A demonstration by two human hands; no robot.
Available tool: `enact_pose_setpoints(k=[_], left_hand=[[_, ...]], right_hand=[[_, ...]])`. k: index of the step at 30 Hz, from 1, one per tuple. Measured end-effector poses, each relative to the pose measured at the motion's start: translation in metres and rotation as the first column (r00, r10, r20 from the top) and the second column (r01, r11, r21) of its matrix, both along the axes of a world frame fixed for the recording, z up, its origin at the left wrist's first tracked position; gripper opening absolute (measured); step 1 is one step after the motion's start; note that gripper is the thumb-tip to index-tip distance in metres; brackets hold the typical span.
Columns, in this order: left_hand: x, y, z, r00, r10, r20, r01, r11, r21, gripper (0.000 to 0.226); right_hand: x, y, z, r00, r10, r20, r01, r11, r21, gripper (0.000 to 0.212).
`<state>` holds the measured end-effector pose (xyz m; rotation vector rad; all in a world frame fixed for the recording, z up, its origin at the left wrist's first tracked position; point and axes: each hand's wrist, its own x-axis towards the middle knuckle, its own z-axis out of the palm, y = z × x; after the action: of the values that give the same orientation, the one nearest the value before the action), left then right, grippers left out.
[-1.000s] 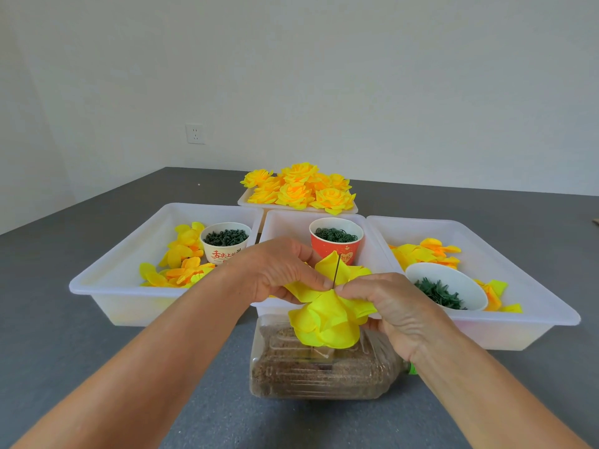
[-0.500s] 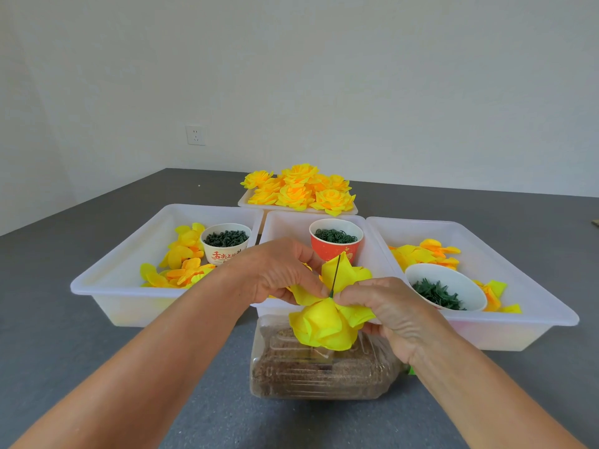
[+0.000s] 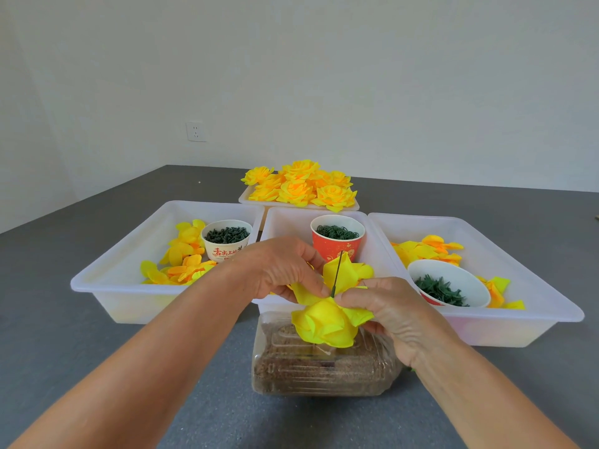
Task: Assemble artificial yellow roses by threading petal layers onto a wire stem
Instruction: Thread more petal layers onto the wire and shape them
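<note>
Both hands, left hand (image 3: 285,270) and right hand (image 3: 382,306), pinching petal layer (image 3: 340,273) on wire stem (image 3: 337,273) near desk's front edge: risk of tearing if forced.

Petal layers (image 3: 327,319) at frame centre: bright yellow. Wire stem (image 3: 337,274): dark green. Roses (image 3: 299,188), upper centre: yellow with orange hearts. Centre cup (image 3: 337,244): red with gold print. Left cup (image 3: 227,244): cream with red characters. Trays (image 3: 107,286): translucent white. Tabletop (image 3: 64,345): grey.
</note>
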<state>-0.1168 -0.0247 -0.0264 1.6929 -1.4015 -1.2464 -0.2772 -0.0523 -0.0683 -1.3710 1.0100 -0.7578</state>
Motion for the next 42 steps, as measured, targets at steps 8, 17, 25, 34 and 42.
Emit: enact_pose_setpoints(k=[8, 17, 25, 34, 42], left_hand=[[-0.005, 0.008, 0.0, 0.981, 0.069, 0.18, -0.042, 0.988, -0.149, 0.037], [-0.01, 0.023, -0.015, 0.99, 0.079, 0.117, -0.021, 0.902, -0.431, 0.009], [-0.012, 0.019, -0.022, 0.999, 0.052, 0.012, -0.042, 0.905, -0.423, 0.016], [-0.009, 0.015, -0.025, 0.997, -0.028, -0.072, 0.002, 0.937, -0.35, 0.013], [-0.011, 0.015, -0.022, 0.996, -0.02, -0.081, -0.007, 0.947, -0.32, 0.025]], right_hand=[[-0.009, 0.002, -0.005, 0.999, -0.029, 0.022, 0.029, 1.0, 0.009, 0.009], [-0.014, 0.0, -0.004, 0.997, -0.081, -0.016, 0.083, 0.987, 0.135, 0.006], [-0.02, 0.002, -0.007, 0.996, -0.047, -0.072, 0.054, 0.995, 0.086, 0.017], [-0.04, -0.013, 0.001, 0.976, -0.105, -0.19, 0.065, 0.977, -0.203, 0.037], [-0.067, -0.125, 0.008, 0.754, -0.504, -0.422, 0.204, 0.79, -0.579, 0.01]])
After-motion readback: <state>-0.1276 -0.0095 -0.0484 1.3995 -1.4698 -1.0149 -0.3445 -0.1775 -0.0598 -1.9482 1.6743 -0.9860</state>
